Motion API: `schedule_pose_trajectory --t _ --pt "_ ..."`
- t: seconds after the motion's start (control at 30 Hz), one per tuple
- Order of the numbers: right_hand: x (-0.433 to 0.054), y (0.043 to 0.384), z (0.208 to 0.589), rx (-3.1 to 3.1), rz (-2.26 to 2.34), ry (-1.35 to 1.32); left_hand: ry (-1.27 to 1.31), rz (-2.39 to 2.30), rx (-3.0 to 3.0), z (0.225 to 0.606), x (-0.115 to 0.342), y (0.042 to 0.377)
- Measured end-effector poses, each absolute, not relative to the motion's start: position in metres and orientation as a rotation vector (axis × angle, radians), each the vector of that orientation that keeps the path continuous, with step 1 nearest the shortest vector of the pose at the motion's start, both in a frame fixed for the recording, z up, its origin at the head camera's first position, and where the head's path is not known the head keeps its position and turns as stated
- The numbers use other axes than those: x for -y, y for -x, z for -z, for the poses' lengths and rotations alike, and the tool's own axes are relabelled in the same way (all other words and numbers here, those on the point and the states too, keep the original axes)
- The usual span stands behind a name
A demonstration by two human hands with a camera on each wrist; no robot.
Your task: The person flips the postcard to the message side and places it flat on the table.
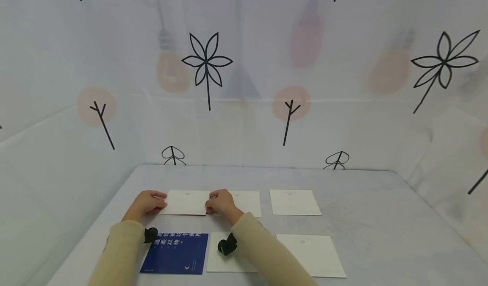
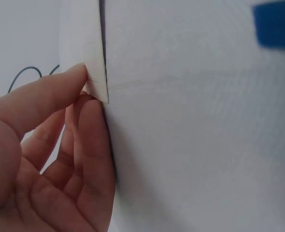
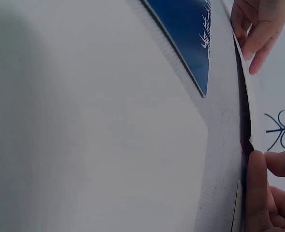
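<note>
A white card [image 1: 187, 203] with a tiny mark near its top edge is at the left of the back row. My left hand [image 1: 145, 203] pinches its left end, the thumb on the upper face and the fingers underneath, as the left wrist view shows. At its other end, my right hand [image 1: 224, 204] pinches the right corner between thumb and fingers. In the right wrist view a dark gap shows under the near edge of the card [image 3: 249, 104]. Behind my right hand lies a second white card [image 1: 248, 204], partly covered by that hand.
A third white card [image 1: 295, 202] lies at the back right. In the front row are a dark blue card [image 1: 179, 256] with white lettering and a moon, a white card [image 1: 217, 262] partly behind my right sleeve, and another white card [image 1: 314, 256]. A patterned cloth [image 1: 244, 129] hangs behind the table.
</note>
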State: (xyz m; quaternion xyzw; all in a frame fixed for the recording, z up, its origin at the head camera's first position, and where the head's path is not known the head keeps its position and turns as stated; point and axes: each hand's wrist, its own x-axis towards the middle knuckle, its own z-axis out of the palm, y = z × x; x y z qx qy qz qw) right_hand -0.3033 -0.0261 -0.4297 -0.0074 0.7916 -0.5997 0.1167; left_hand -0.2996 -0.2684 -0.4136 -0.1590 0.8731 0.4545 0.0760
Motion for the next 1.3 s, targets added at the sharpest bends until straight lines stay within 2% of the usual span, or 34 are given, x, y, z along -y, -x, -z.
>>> schedule_pose_trajectory --t 0.77,1.3 --pt "0.018 0.296 0.421 -2.37 1.709 0.166 0.51 -1.377 -2.616 0.416 0.273 0.297" --pt "0.013 0.268 0.406 -2.299 1.844 0.288 0.304 -1.34 -2.663 0.404 0.285 0.282"
